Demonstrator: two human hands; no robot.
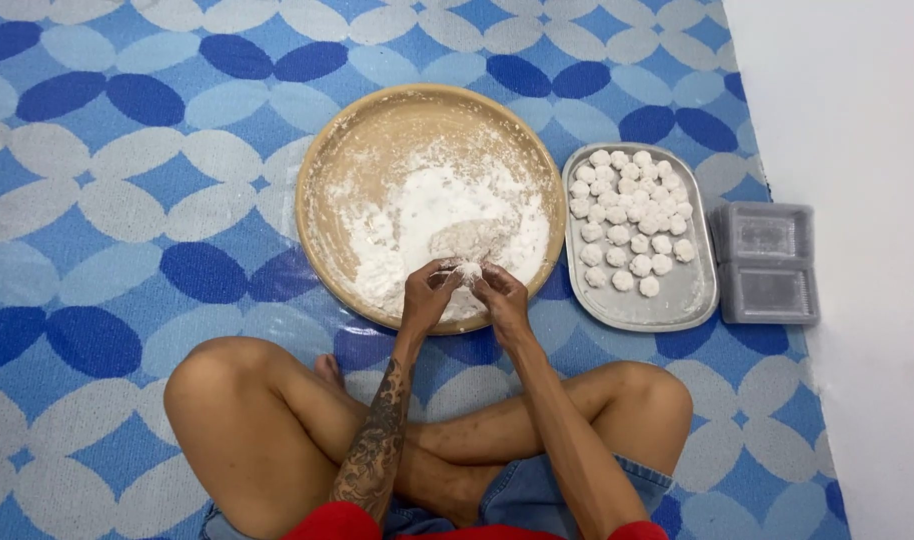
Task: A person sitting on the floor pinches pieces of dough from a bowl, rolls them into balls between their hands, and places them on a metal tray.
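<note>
Both hands, left (pixel 429 293) and right (pixel 499 293), pinch a half-hidden white dough lump (pixel 469 270) over the floured tray (pixel 322 170)

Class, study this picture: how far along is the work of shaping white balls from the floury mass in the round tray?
Done: many white balls lie on the metal tray. In hand: the left hand and right hand pinch a small white piece together. Left: white floury mass remains in the round tray.
</note>
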